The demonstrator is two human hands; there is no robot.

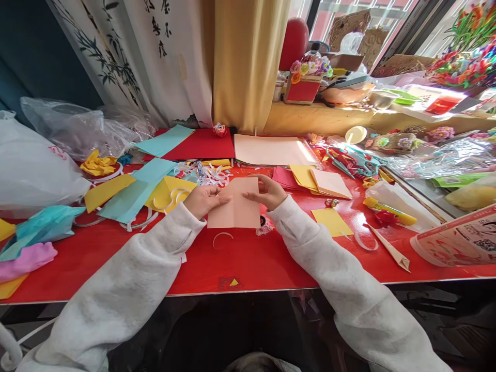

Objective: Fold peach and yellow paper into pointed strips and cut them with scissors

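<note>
Left hand (205, 200) pinches the left side of a folded sheet (233, 211), with the thumb on its face. The right hand (270, 192) holds the upper right side, its thumb also in front and the other fingers at the edge or behind. Pale pink and creased down the middle, the sheet is spread between the two hands over the red table (248, 263); whether its lower edge touches down, I cannot tell.

A thin curl (223, 236) lies just on the near side of the sheet, and a small yellow triangle (234, 282) is farther toward the wearer. At the sheet's lower right corner is a dark ring (263, 221), partly hidden.

Left of the sheet are yellow paper (166, 192) and blue paper (137, 188); a white bag (34, 165) stands well apart on that side. Right of the sheet are a yellow square (331, 222), a glue tube (391, 211), a paper cone (389, 251) and, farthest out, a tilted cup (461, 237). Beyond the sheet come shreds (209, 174), then red card (207, 143) to its left and a pale stack (271, 150) behind it. Folded papers (331, 183) and scissors (358, 159) lie beyond it to the right. Far behind the sheet hangs a gold curtain (246, 62).
</note>
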